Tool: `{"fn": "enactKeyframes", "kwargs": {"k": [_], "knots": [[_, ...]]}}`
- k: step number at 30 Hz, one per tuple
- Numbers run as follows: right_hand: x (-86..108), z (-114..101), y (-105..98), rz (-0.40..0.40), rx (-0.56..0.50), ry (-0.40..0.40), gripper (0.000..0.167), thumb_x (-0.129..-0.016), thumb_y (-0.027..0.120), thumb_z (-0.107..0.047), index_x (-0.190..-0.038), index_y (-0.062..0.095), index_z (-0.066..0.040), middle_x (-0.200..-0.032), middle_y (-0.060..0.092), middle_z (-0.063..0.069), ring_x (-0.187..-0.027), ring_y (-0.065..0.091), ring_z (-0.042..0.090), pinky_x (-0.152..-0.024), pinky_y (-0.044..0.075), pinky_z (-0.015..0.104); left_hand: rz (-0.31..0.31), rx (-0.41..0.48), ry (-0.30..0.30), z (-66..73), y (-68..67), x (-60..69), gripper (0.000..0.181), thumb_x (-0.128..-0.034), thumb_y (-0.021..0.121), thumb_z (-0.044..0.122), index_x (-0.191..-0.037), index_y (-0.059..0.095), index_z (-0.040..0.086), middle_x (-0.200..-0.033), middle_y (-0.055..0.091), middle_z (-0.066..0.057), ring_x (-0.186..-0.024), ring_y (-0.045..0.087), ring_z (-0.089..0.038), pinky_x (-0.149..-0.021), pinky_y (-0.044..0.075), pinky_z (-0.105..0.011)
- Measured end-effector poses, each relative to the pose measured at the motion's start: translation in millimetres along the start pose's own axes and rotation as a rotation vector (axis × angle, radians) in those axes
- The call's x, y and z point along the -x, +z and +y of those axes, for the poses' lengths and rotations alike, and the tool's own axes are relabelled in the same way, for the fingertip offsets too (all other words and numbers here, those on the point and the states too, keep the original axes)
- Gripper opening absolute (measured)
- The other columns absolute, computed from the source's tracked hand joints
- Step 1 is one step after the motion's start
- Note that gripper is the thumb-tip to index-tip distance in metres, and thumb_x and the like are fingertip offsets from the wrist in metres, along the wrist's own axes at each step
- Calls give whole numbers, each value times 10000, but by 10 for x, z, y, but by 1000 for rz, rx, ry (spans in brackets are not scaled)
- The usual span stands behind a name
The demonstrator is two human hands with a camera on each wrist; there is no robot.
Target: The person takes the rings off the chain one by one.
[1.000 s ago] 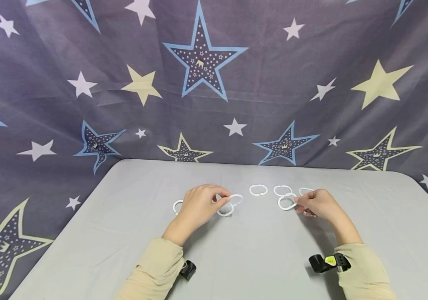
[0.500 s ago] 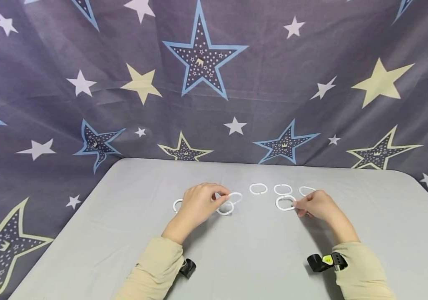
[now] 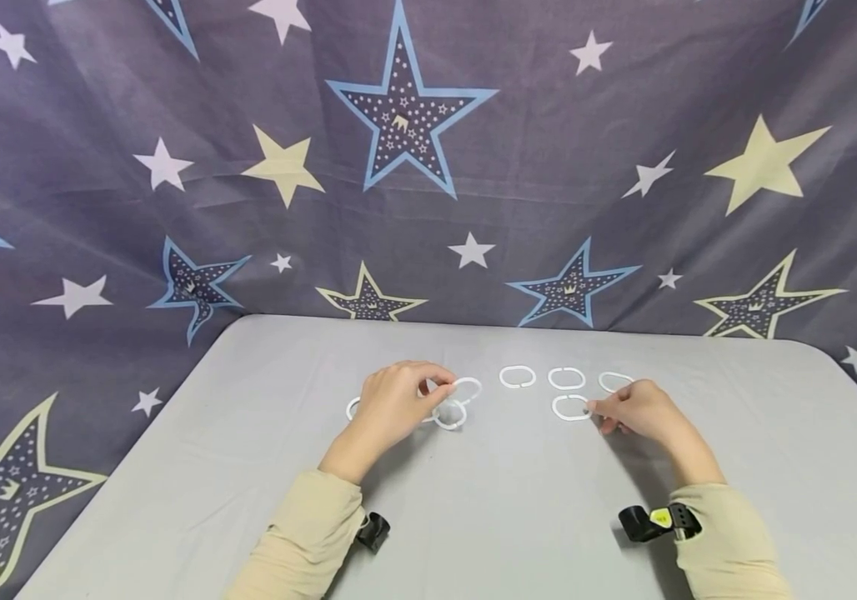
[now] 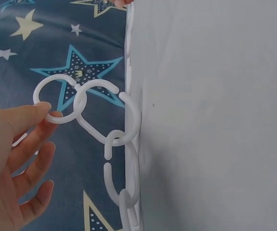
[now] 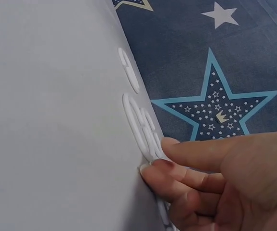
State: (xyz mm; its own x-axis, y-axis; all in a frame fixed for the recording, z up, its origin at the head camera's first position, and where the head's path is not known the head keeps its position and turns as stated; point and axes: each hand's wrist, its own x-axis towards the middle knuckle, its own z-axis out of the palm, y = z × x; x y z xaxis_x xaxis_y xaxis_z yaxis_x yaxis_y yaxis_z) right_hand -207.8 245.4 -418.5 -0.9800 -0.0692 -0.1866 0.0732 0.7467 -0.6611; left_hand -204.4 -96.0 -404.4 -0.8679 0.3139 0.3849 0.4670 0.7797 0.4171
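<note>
My left hand (image 3: pixel 391 408) pinches a white plastic chain link (image 4: pixel 56 76) between thumb and forefinger, above the table. It is hooked through a second link (image 4: pixel 135 113), and more links hang on below in a chain. Each link that shows fully is an oval with a small gap. Behind the hand, a link (image 3: pixel 350 407) peeks out on the left in the head view. Over to the right, my right hand (image 3: pixel 642 408) pinches the right end of a loose link (image 5: pixel 133 122), which lies about flat on the table. The fingertips hide that end.
Behind the right hand's link lie three loose links on the grey-covered table (image 3: pixel 503 517): a left one (image 3: pixel 518 367), a middle one (image 3: pixel 567 369) and a right one (image 3: pixel 616 374), close to the right hand. A star-patterned cloth (image 3: pixel 413 225) hangs behind the table.
The right hand's link has gone from tilted and raised to lying about flat, slightly nearer and left. My left hand has shifted slightly left and away with its chain.
</note>
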Motion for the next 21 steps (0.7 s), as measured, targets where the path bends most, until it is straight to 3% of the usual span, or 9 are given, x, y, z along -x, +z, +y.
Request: {"fn": "enactKeyframes", "kwargs": {"k": [7,17,21], "knots": [[-8,-20,-1,-3,-75,-21,299,-948,656,-234,-858,715,44,-659,695,34,-570,549,139,-570,436,279,-3,10,-6,-12,-36,-15,97,-892,747,308,-983,779,295,-806,665,148,-698,585,-64,-608,439,-309],[-50,-127,141,-19,-237,-131,298,-950,654,-197,-1010,683,94,-724,690,35,-595,567,121,-475,420,234,2,9,-6,-19,-55,-13,97,-888,751,316,-980,777,302,-819,675,156,-693,568,-33,-614,439,-302],[-70,-165,184,-33,-295,-185,314,-960,635,-165,-1083,648,124,-776,700,71,-616,575,125,-513,455,247,0,7,-3,-20,-62,-10,98,-889,749,320,-982,777,304,-823,676,159,-695,567,-32,-613,439,-299]]}}
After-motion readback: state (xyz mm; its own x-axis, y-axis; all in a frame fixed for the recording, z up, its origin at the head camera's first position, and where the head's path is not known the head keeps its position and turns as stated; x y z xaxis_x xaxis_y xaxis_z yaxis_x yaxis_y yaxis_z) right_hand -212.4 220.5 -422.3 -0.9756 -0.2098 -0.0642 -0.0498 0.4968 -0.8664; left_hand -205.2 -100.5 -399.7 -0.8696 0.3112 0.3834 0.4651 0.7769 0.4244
